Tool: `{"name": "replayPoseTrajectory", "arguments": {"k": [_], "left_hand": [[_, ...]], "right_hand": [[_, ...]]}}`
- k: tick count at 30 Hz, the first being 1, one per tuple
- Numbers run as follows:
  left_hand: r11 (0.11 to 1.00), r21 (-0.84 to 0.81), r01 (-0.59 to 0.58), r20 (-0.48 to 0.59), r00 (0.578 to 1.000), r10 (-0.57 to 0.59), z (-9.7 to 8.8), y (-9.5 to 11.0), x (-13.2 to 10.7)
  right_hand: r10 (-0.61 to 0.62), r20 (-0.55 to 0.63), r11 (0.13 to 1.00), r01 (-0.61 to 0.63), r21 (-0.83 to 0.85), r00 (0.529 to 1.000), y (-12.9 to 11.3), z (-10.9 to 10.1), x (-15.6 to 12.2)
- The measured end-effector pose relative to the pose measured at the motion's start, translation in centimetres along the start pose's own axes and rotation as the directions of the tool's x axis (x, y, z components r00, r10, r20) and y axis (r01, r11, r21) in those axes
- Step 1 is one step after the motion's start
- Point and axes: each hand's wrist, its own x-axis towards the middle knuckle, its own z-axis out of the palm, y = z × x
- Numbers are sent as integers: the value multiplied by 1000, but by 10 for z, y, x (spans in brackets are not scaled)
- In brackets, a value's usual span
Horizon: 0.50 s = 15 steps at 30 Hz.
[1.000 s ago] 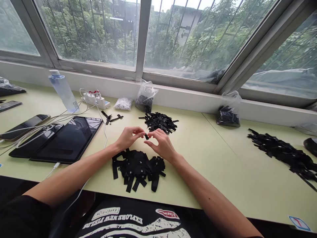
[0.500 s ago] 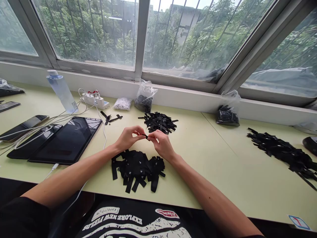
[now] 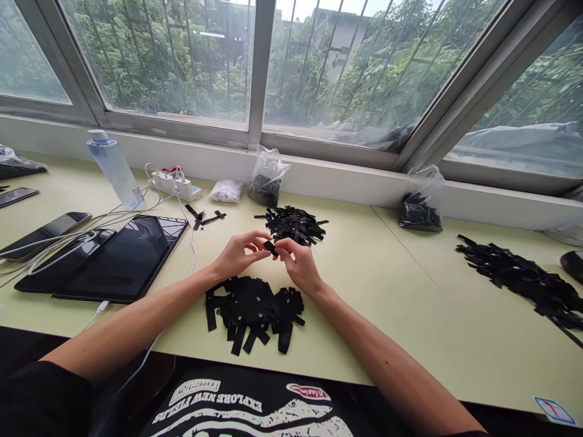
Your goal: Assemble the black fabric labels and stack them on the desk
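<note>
Between my two hands is a small black fabric strip [image 3: 270, 247], held up above the table. The fingertips of my left hand [image 3: 239, 254] pinch its left end. My right hand [image 3: 296, 260] grips its right end with thumb and fingers. Close below my hands lies a pile of black fabric strips [image 3: 248, 303], several bearing a small white letter M. Just beyond my fingers sits another heap of black strips [image 3: 296, 223], partly covered by my right hand.
On the left are a tablet [image 3: 122, 258], phones [image 3: 45, 233], cables, a water bottle [image 3: 116, 170] and a power strip [image 3: 175, 184]. Plastic bags [image 3: 265, 182] stand by the window ledge, one further right [image 3: 419, 206]. A long pile of black strips [image 3: 523, 276] lies at the right.
The black strip has turned between my fingers, so more of its flat face shows. My hands have barely shifted; the piles look the same.
</note>
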Motion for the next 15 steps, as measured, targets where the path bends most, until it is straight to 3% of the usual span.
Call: {"name": "replayPoseTrajectory", "arguments": {"k": [6, 11, 15], "left_hand": [[1000, -9, 22, -5, 1000, -23, -2, 1, 1], [999, 8, 31, -37, 999, -31, -2, 1, 1], [999, 15, 29, -74, 997, -28, -2, 0, 1]], "right_hand": [[14, 7, 999, -15, 49, 1000, -2, 1, 0], [102, -26, 984, -97, 153, 994, 1, 0, 1], [135, 42, 949, -141, 282, 990, 4, -3, 3]]}}
